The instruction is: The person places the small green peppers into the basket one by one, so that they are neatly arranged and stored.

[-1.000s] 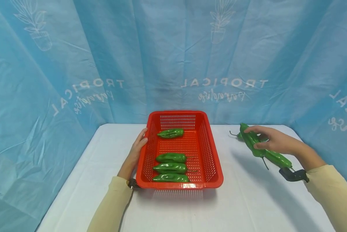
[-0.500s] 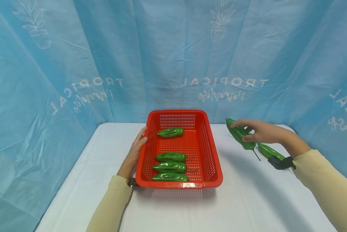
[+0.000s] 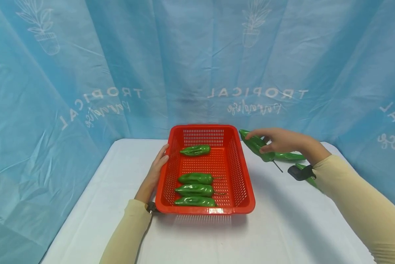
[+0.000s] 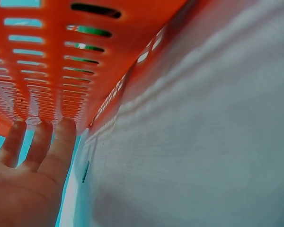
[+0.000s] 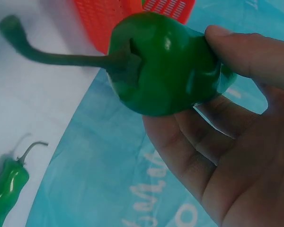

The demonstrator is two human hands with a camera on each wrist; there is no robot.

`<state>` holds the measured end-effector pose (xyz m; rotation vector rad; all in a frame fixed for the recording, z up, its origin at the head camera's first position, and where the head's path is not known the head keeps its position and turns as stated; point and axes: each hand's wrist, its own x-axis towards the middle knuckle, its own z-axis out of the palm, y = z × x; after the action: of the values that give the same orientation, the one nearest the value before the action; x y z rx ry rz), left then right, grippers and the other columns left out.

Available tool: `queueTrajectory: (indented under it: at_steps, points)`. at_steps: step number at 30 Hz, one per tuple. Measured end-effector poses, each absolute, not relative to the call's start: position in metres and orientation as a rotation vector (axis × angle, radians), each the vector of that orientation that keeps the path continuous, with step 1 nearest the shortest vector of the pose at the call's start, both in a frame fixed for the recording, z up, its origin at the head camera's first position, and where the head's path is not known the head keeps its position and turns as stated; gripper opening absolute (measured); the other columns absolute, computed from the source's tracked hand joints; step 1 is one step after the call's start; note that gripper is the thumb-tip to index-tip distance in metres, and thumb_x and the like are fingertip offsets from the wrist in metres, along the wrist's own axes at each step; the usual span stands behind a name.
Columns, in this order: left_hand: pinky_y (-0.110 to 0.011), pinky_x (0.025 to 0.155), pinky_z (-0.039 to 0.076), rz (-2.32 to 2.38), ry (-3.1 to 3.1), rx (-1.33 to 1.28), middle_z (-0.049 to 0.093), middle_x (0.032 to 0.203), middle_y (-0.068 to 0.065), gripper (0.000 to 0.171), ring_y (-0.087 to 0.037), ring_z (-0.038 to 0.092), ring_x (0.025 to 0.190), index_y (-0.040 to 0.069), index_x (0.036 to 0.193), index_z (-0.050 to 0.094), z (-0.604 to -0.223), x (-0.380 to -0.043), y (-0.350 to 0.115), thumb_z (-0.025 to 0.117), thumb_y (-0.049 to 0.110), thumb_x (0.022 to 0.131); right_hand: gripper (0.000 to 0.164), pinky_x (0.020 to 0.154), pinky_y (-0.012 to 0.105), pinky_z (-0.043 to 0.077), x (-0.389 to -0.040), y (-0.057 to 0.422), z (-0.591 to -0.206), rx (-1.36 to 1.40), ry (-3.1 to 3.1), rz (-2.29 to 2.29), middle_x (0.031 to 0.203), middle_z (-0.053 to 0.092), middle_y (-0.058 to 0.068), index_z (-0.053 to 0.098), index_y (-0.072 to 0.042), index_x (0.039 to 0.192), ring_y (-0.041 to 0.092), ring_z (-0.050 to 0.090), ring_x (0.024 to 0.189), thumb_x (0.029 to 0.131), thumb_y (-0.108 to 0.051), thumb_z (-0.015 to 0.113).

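Observation:
A red plastic basket [image 3: 233, 210] with perforated walls stands on the white-covered table. Against its left outer wall lies my left hand [image 3: 156, 168]; in the left wrist view the straight fingertips [image 4: 65, 128] touch the slotted wall. My right hand [image 3: 280, 141] holds a long green pepper [image 3: 256, 146] raised beside the basket's right rim. In the right wrist view, thumb and fingers pinch this pepper [image 5: 156, 66], its curved stem pointing left. Inside the basket, one pepper [image 3: 195, 150] lies near the back and three peppers [image 3: 195, 190] lie side by side near the front.
Two more green peppers lie on the table at the right: one pepper [image 3: 289, 157] behind the right hand, the other pepper [image 3: 311, 179] partly hidden by the right wrist's black strap. Blue printed curtains [image 3: 190, 73] close off the back and sides.
My right hand has carried the held pepper left toward the basket, uncovering a pepper on the table. The left hand and the basket stay in place.

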<state>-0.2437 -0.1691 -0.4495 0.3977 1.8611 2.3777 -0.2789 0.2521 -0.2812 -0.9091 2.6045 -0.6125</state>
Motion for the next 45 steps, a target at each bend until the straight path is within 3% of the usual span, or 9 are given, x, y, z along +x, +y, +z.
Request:
queueTrajectory:
  at_steps: [5, 12, 20, 27, 30, 34, 45]
  points:
    - [-0.039, 0.090, 0.060, 2.370, 1.839, 0.408, 0.033, 0.153, -0.020, 0.052, -0.020, 0.065, 0.112, 0.025, 0.158, 0.019, -0.442, -0.241, -0.168, 0.032, 0.023, 0.107, 0.053, 0.085, 0.042, 0.060, -0.289, 0.232, -0.281, -0.935, 2.569, -0.555, 0.142, 0.053, 0.017, 0.054, -0.019, 0.139, 0.036, 0.064, 0.114, 0.090, 0.001, 0.060]
    - [-0.040, 0.094, 0.058, 2.347, 1.837, 0.399, 0.024, 0.158, -0.024, 0.053, -0.024, 0.061, 0.119, 0.026, 0.158, 0.017, -0.440, -0.235, -0.168, 0.032, 0.024, 0.107, 0.054, 0.086, 0.040, 0.060, -0.291, 0.208, -0.281, -0.976, 2.523, -0.551, 0.138, 0.056, 0.015, 0.055, -0.021, 0.138, 0.033, 0.064, 0.113, 0.089, 0.003, 0.060]
    - [-0.040, 0.093, 0.059, 2.335, 1.884, 0.395, 0.028, 0.157, -0.022, 0.053, -0.024, 0.062, 0.118, 0.030, 0.158, 0.018, -0.440, -0.237, -0.167, 0.034, 0.029, 0.107, 0.056, 0.099, 0.051, 0.053, -0.299, 0.190, -0.284, -1.026, 2.501, -0.525, 0.146, 0.049, 0.012, 0.053, -0.024, 0.140, 0.036, 0.057, 0.124, 0.091, 0.001, 0.059]
    - [-0.042, 0.093, 0.059, 2.357, 1.843, 0.430, 0.033, 0.152, -0.023, 0.053, -0.025, 0.062, 0.117, 0.026, 0.157, 0.019, -0.439, -0.236, -0.163, 0.033, 0.025, 0.107, 0.055, 0.081, 0.039, 0.044, -0.308, 0.166, -0.293, -1.091, 2.462, -0.513, 0.140, 0.050, 0.009, 0.053, -0.022, 0.139, 0.024, 0.049, 0.095, 0.090, 0.001, 0.061]
    - [-0.043, 0.093, 0.059, 2.351, 1.849, 0.439, 0.035, 0.151, -0.023, 0.052, -0.026, 0.062, 0.116, 0.025, 0.157, 0.020, -0.439, -0.236, -0.160, 0.034, 0.024, 0.107, 0.054, 0.087, 0.041, 0.048, -0.309, 0.155, -0.297, -1.112, 2.433, -0.521, 0.146, 0.046, 0.010, 0.054, -0.021, 0.139, 0.027, 0.051, 0.105, 0.090, 0.002, 0.060]
    - [-0.041, 0.092, 0.059, 2.347, 1.852, 0.430, 0.033, 0.150, -0.024, 0.053, -0.025, 0.063, 0.116, 0.026, 0.157, 0.020, -0.441, -0.236, -0.159, 0.034, 0.024, 0.106, 0.053, 0.103, 0.049, 0.050, -0.307, 0.144, -0.302, -1.129, 2.415, -0.520, 0.151, 0.044, 0.009, 0.055, -0.020, 0.139, 0.030, 0.046, 0.131, 0.090, 0.002, 0.059]
    - [-0.038, 0.091, 0.060, 2.368, 1.876, 0.418, 0.038, 0.149, -0.021, 0.052, -0.023, 0.064, 0.114, 0.027, 0.157, 0.020, -0.447, -0.238, -0.163, 0.032, 0.023, 0.107, 0.057, 0.107, 0.052, 0.048, -0.311, 0.113, -0.328, -1.140, 2.374, -0.497, 0.151, 0.045, 0.007, 0.053, -0.023, 0.140, 0.030, 0.047, 0.134, 0.089, 0.004, 0.057]
